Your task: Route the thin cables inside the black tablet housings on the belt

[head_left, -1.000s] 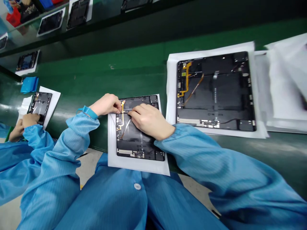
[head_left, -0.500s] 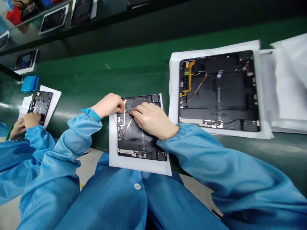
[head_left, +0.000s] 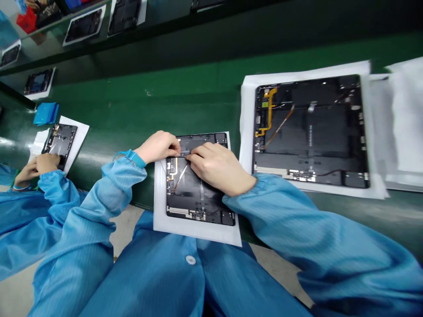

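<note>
In front of me an opened tablet [head_left: 185, 198] lies on a white sheet [head_left: 198, 232], its black inside facing up. My left hand [head_left: 161, 146] reaches over its upper left edge, thumb and fingers pinched together above an orange flex cable [head_left: 175, 165]. Close beside it, my right hand [head_left: 220, 167] rests over the tablet's upper middle, fingertips also pinched. A thin strip seems to run between the two sets of fingertips, but what each hand grips is too small to make out. A narrow ribbon cable [head_left: 180, 178] slants across the tablet below my fingers.
Right of me a larger-looking opened tablet [head_left: 333, 132] lies on white sheets, with more white sheets [head_left: 411, 123] beyond. At left, a co-worker's hands [head_left: 38, 169] work on another open tablet [head_left: 62, 140], near a blue packet [head_left: 45, 113]. More tablets [head_left: 84, 27] lie on the raised shelf behind.
The whole view has shifted slightly. My left fingers have moved a little inward over the tablet, covering the upper part of the orange cable. My right hand stays in nearly the same place.
</note>
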Demonstrator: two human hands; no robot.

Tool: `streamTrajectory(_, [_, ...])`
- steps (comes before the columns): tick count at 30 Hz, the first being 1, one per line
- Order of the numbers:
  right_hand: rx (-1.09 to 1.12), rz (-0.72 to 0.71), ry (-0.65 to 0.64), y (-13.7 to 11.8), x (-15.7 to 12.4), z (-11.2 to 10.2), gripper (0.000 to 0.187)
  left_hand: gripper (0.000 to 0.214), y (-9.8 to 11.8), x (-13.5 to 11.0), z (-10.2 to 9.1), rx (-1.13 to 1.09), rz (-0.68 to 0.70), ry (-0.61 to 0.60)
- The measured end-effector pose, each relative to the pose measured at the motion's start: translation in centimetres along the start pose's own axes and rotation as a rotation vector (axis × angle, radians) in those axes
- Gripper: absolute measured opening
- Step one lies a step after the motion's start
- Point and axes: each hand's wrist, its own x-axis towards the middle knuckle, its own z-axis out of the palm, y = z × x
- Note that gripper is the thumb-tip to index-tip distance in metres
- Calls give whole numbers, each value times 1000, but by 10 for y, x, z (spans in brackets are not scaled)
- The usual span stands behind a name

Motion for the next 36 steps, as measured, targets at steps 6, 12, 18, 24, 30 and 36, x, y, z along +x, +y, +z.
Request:
streamTrajectory(6, [-34, 14, -10, -1, 1, -3, 29, 11, 9, 4, 2, 94, -39, -37])
streamTrajectory(12, [-26, 25, -27, -2, 1, -4, 30, 19, 30, 7, 0, 258, -99, -75])
streamTrajectory(18, [-42, 18, -32, -3, 1, -4, 33, 27, 38, -27, 0, 287, -168, 42])
streamTrajectory(24, [100, 79, -3, -5, 1, -7, 31, 19, 23, -85, 12, 328, -232, -37])
streamTrajectory(30, [644, -50, -156, -26, 12, -10, 14, 25, 39, -111, 29, 284, -45, 222])
streamTrajectory(36, [765, -98, -202, -29, 14, 0, 16, 48, 59, -124, 36, 6, -116, 427])
